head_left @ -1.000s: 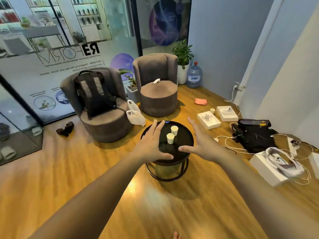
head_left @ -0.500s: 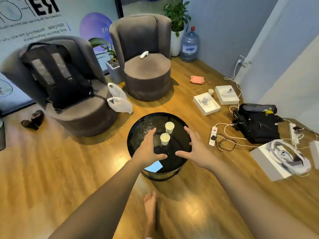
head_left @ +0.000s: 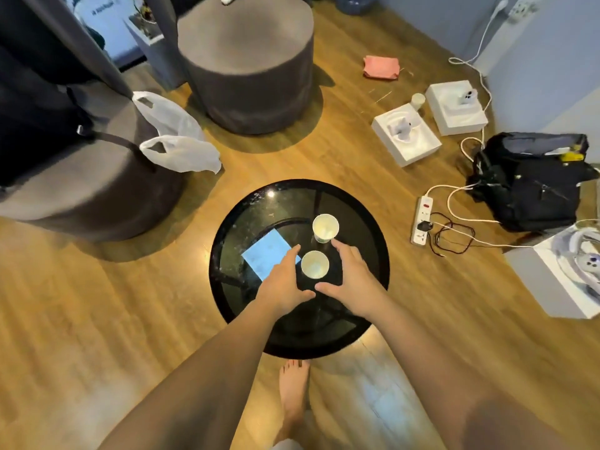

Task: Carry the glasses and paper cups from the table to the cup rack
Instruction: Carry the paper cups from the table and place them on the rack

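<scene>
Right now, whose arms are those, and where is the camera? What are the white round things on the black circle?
There is no machine here. Those are a person's two bare arms, and the camera sits on that person's head, looking down. That is why you see the arms from above, and a bare foot on the wooden floor.

The black circle is a small round table with a shiny top. The white round things are two paper cups seen from above, so you look into their open tops. One is the near cup, the other the far cup. The blue patch on the table looks like a reflection, but I cannot be sure.

The left hand and right hand are open, one on each side of the near cup. Nothing is held yet.
</scene>
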Available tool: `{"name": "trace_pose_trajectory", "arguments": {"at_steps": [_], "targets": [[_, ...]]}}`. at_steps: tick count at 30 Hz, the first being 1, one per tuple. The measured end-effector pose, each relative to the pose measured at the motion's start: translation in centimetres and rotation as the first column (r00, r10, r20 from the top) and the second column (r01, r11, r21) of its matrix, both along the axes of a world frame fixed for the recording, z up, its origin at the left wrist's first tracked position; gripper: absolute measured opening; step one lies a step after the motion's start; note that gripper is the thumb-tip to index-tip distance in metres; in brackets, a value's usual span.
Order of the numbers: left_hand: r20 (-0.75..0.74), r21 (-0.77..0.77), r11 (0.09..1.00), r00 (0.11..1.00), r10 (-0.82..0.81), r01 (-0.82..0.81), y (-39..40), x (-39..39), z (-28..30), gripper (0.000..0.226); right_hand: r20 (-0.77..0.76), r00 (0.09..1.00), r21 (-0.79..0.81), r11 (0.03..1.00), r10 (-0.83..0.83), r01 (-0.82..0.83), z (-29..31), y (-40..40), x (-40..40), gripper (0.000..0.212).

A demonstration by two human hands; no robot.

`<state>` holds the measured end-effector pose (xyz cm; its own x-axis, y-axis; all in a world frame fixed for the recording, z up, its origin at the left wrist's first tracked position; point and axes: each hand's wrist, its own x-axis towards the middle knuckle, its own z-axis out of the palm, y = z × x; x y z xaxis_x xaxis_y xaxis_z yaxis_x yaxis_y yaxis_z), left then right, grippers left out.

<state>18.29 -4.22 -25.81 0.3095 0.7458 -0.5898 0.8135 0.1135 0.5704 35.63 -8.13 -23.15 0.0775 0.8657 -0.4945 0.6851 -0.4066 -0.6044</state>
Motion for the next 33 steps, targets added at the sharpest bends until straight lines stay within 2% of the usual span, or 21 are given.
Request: {"name": "trace_pose_trajectory", "arguments": {"at_steps": [6,10,13,16,20,24,28,33], "targets": [[-0.055,-0.04,0.999,0.998,-0.019,0.017,1.4,0.6,-7.3,0.106,0.092,0.995,-0.132,0.991,0.025,-0.013,-8.4,1.9,-0.7,0.103],[-0.042,-0.051,0.999,0.999,-0.007,0.005,2.2,1.2,-9.8,0.096,0.138,0.99,-0.178,0.984,0.028,-0.003,-11.7,2.1,-0.8,0.104],[0.001,-0.038,0.999,1.0,0.013,-0.013,2.6,1.6,-10.8,0.074,0.113,0.994,-0.159,0.987,-0.006,0.024,-13.1,2.2,-1.0,0.084],[0.05,-0.056,0.998,0.998,0.033,-0.03,2.6,1.6,-10.2,0.055,0.019,0.997,-0.111,0.991,-0.074,0.076,-12.8,1.9,-1.3,0.062],[0.136,-0.087,0.995,0.989,0.05,-0.038,3.5,1.5,-6.7,0.054,-0.101,0.985,-0.046,0.99,-0.14,0.136,-9.3,1.8,-0.8,0.06],[0.193,-0.063,0.998,0.981,-0.007,0.019,5.8,2.5,-1.1,0.055,-0.157,0.972,0.02,0.984,-0.174,0.179,-3.1,3.5,0.9,0.059],[0.32,0.007,1.0,0.947,-0.029,0.028,9.1,5.3,7.1,0.068,-0.198,0.958,0.145,0.96,-0.208,0.239,5.1,6.3,3.5,0.06],[0.465,0.159,0.987,0.881,-0.092,0.019,12.1,10.0,18.7,0.066,-0.185,0.94,0.314,0.89,-0.285,0.332,17.2,8.9,7.3,0.064]]}}
